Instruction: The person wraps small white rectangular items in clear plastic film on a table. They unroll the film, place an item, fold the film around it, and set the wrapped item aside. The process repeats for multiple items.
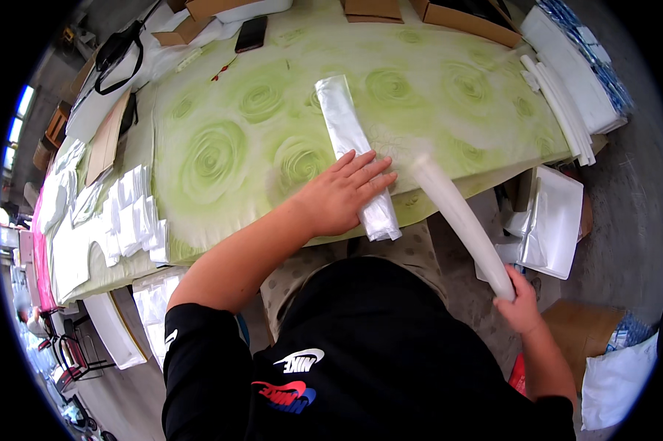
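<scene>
Folded clear plastic bag, a long narrow strip of shiny film, lies on the table running from about the middle down to the near edge, where its lower end hangs a bit past the rim. That table is covered in a green cloth with big rose swirls.

Left hand is flat on the lower part of the strip, fingers stretched out and slightly spread, palm pressing down. So it's fully open, not gripping anything, just resting on the plastic close to the near edge.

Right hand is off the table altogether, down past the near right corner, closed around the bottom end of a long white translucent rolled tube. The tube angles up and left from the fist, and its top end reaches the table's near edge just beside the left hand's fingertips. Looks a little motion-blurred up top, so I can't tell if it touches the cloth.

Other stuff around: a stack of small white folded bags along the left edge, a black phone near the far edge, brown cardboard boxes at the far right corner, and flat white sheets piled along the right edge.
</scene>
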